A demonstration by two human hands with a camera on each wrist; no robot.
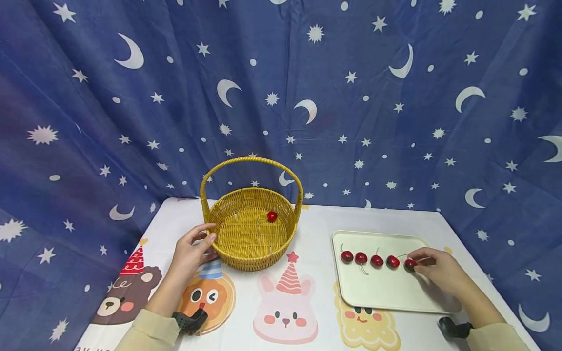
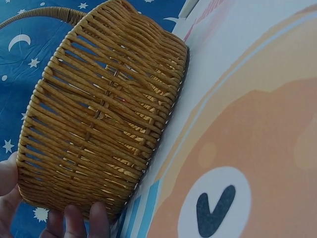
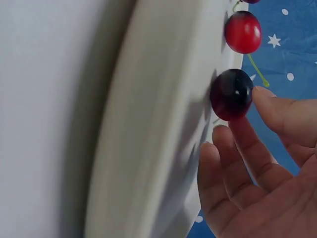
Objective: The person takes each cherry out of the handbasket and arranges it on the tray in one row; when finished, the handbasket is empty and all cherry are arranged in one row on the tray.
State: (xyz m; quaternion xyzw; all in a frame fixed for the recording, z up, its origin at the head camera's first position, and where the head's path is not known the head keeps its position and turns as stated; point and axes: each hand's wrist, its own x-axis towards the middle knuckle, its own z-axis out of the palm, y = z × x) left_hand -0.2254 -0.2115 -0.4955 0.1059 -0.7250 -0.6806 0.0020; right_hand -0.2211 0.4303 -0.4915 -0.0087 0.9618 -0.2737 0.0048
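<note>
My left hand (image 1: 191,252) holds the left side of a yellow woven basket (image 1: 252,263) with a tall handle, the thumb at the rim and fingers against the outer wall. In the left wrist view the fingertips (image 2: 74,220) touch the basket's weave (image 2: 104,109). One red cherry (image 1: 272,216) lies inside, at the right. My right hand (image 1: 441,270) pinches a dark red cherry (image 3: 231,94) between thumb and finger, at the right end of a row on a cream tray (image 1: 382,295). Whether that cherry touches the tray cannot be told.
Several more cherries with stems, among them a bright red cherry (image 1: 392,262), lie in the row to the left of my right hand. A white cloth (image 1: 325,273) with cartoon animals covers the table. Behind it hangs a blue curtain (image 1: 272,126) with moons and stars.
</note>
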